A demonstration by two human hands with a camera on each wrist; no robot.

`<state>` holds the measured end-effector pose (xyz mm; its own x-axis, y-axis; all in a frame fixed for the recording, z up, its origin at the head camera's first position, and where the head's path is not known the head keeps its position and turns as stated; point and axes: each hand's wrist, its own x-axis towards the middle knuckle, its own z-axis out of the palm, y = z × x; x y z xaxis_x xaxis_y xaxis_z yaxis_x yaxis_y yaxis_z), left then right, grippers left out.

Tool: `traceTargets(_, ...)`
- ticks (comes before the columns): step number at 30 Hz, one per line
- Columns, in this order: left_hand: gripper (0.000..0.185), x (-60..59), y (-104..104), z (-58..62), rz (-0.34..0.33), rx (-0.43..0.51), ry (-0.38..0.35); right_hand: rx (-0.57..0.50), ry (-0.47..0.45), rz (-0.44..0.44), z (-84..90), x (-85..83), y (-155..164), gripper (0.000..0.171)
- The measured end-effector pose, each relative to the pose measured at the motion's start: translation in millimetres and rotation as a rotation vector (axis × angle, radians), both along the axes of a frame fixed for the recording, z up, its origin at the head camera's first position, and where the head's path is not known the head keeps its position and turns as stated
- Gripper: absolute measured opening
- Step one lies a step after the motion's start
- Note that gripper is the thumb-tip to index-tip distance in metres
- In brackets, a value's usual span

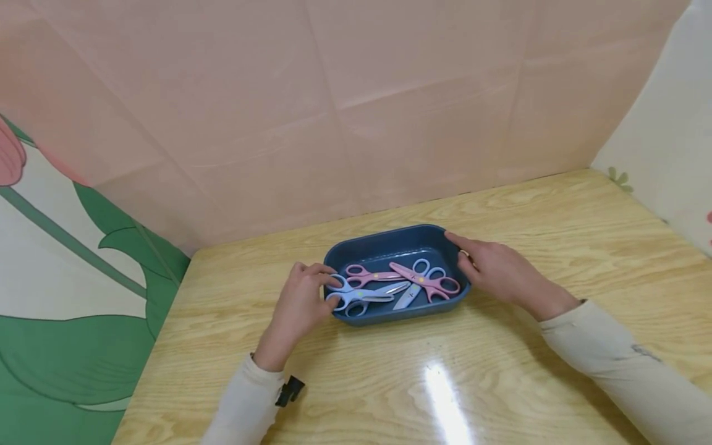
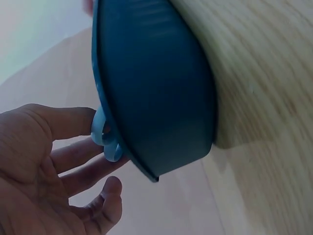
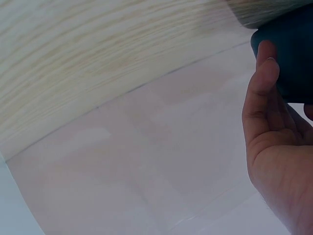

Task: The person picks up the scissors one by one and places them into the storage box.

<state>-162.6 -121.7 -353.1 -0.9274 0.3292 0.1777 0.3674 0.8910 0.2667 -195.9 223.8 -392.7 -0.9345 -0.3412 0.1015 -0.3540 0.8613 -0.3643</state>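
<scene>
Head view only: scissors (image 1: 364,296) inside blue tray (image 1: 389,244) mid-table (image 1: 500,383). Left hand (image 1: 300,303) fingers loosely apart, touching blue handle (image 2: 105,137); right hand (image 1: 495,269) fingers straight against tray's right rim. Bare tabletop all round.

Glossy wood-grain table (image 1: 500,371); matt blue plastic tray (image 1: 389,244).

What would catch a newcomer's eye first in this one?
The blue tray mid-table, holding a jumble of pink and blue scissors. The left hand touches a blue scissor handle at the tray's left end; the right hand rests against its right end.
</scene>
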Motion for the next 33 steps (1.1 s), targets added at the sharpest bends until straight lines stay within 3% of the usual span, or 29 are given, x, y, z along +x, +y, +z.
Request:
traceTargets(11, 0.014, -1.2, 9.0, -10.6, -0.011, -0.044, 0.070, 0.001, -0.006, -0.002, 0.1, 0.4, -0.6, 0.051)
traceTargets(18, 0.014, -4.6, 11.0, -17.9, 0.010, -0.032, 0.034, -0.007, -0.009, 0.000, 0.4, 0.6, -0.4, 0.051)
traceTargets(25, 0.013, -6.1, 11.3, -22.3, -0.002, -0.045, 0.050, -0.009, -0.001, 0.002, 0.1, 0.3, -1.0, 0.051)
traceTargets(33, 0.020, -4.0, 4.9, -18.0, 0.045, 0.051, 0.027, -0.011, 0.010, 0.008, -0.8, -1.1, -2.5, 0.050)
